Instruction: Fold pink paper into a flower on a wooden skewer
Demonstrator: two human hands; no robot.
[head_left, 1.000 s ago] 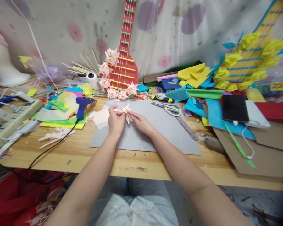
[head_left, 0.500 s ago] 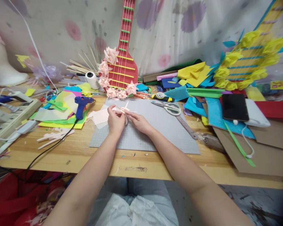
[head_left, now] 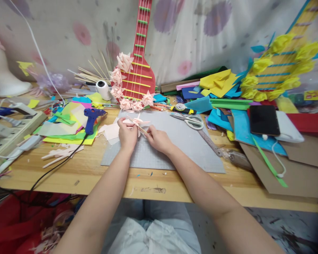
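Both my hands meet over a grey cutting mat [head_left: 175, 148] on the wooden table. My left hand [head_left: 127, 134] and my right hand [head_left: 157, 139] each pinch a small pale pink paper flower [head_left: 138, 123] held just above the mat. Its thin petals stick out between my fingertips. Loose pale pink paper pieces [head_left: 111, 132] lie on the mat's left corner beside my left hand.
A red cardboard guitar [head_left: 139, 67] edged with pink paper flowers leans on the wall behind. A blue glue gun [head_left: 91, 118] lies left on coloured sheets. Scissors [head_left: 192, 121] and a ruler lie right of the mat. A phone [head_left: 263, 120] rests on blue paper.
My hands have shifted slightly and turned the pink flower between the fingers; its petals now point up and to the right. Nothing else on the table moved.
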